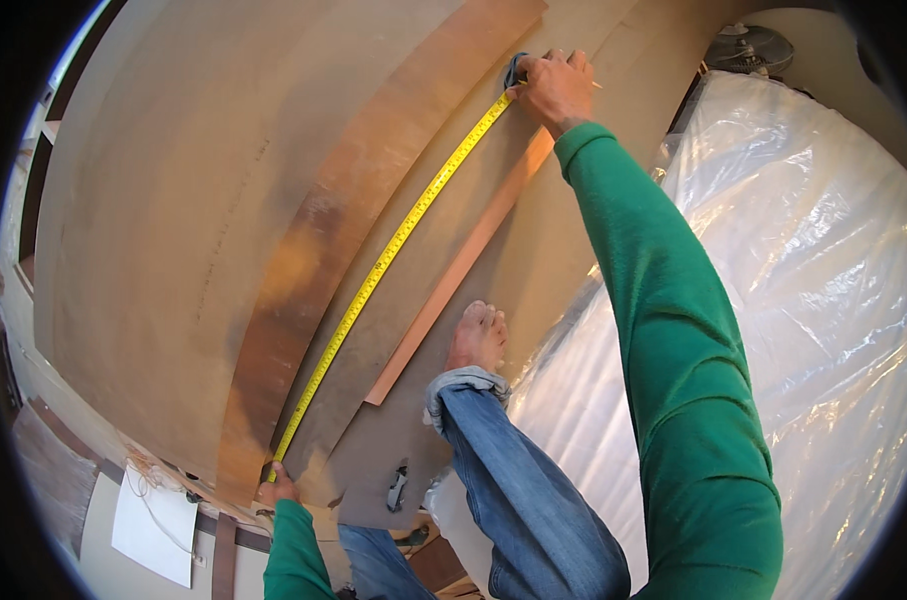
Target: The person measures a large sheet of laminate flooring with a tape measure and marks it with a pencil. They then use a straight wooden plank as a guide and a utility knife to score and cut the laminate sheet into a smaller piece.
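A yellow tape measure blade [391, 252] stretches diagonally over a large brown board [163, 190]. Its near end is pinched in my left hand [280, 488], at the lower left. At the far end, my right hand [556, 92] grips the dark tape case [514, 70], which is partly hidden by the fingers. A thin, pale stick-like tip [597, 85] pokes out beside that hand; its kind cannot be made out. Left of the blade lies a wide brown wood strip [308, 250]. A narrower reddish strip [458, 270] lies on the right, its far end near my right wrist.
My bare foot [478, 338] rests beside the narrow strip. A small grey tool, like a utility knife [398, 485], lies nearby. Clear plastic sheeting [773, 200] covers a large pale block along the right. A fan [748, 48] stands far right; a white sheet [155, 525] lies lower left.
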The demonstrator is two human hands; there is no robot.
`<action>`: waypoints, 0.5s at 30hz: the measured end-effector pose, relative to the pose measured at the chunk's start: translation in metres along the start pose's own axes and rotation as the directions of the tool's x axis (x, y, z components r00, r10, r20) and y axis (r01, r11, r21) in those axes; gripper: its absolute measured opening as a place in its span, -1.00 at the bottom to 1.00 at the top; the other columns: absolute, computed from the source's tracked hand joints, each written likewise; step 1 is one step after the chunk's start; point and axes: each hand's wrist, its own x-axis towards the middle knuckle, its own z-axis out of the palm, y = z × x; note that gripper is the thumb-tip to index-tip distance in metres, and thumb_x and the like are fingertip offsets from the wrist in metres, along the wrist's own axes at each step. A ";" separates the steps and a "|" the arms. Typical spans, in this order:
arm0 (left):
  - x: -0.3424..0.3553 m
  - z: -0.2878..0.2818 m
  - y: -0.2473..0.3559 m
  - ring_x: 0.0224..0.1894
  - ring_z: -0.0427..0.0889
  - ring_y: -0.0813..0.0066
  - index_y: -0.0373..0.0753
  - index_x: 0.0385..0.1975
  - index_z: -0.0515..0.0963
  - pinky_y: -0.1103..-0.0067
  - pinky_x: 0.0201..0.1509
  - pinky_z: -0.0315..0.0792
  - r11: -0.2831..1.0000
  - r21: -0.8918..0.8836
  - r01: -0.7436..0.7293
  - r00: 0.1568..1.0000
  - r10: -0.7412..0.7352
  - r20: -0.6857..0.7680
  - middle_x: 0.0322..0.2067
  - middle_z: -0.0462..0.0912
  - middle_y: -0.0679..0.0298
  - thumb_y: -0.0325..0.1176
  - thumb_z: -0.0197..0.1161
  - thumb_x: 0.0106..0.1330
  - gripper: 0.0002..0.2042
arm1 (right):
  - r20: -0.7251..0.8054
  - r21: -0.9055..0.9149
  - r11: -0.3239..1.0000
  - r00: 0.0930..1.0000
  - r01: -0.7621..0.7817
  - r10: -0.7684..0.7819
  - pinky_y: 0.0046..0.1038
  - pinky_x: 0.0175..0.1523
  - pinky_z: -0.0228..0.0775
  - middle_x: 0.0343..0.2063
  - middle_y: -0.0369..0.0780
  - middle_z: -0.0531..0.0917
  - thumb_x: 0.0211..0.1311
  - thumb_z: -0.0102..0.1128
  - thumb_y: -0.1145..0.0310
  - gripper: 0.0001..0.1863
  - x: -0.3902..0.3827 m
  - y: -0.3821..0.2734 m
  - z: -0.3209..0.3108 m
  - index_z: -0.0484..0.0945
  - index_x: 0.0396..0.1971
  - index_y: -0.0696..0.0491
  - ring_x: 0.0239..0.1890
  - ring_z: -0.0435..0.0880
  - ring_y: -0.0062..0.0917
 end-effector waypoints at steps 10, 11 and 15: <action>0.015 0.014 -0.028 -0.47 0.68 0.00 -0.56 -0.35 0.65 0.19 -0.37 0.53 0.980 0.158 -0.122 0.971 0.150 -0.184 -0.52 0.64 -0.09 0.54 0.09 0.29 -0.05 | -0.006 0.086 0.996 1.000 0.004 -0.003 -0.14 0.22 0.28 -0.03 -0.23 0.69 0.08 0.54 -0.05 -0.63 -0.002 -0.007 0.003 0.79 -0.12 -0.28 0.20 0.44 -0.14; 0.017 0.010 -0.022 -0.27 0.69 -0.14 -0.59 -0.27 0.65 0.16 -0.15 0.55 0.991 0.120 -0.058 0.997 0.063 -0.035 -0.34 0.67 -0.23 0.54 0.08 0.30 -0.03 | 0.000 0.071 0.997 1.000 0.004 -0.004 -0.14 0.22 0.29 -0.03 -0.22 0.69 0.08 0.54 -0.05 -0.63 -0.002 -0.007 0.002 0.79 -0.12 -0.28 0.20 0.44 -0.14; 0.014 0.002 -0.015 -0.07 0.71 -0.29 -0.61 -0.19 0.68 0.10 0.09 0.56 0.995 0.098 0.017 0.992 -0.029 0.120 -0.17 0.71 -0.34 0.51 0.05 0.33 -0.03 | -0.005 0.004 1.000 1.000 0.002 -0.002 -0.14 0.22 0.29 -0.01 -0.21 0.68 0.08 0.54 -0.05 -0.61 0.000 -0.009 0.005 0.78 -0.11 -0.27 0.20 0.44 -0.13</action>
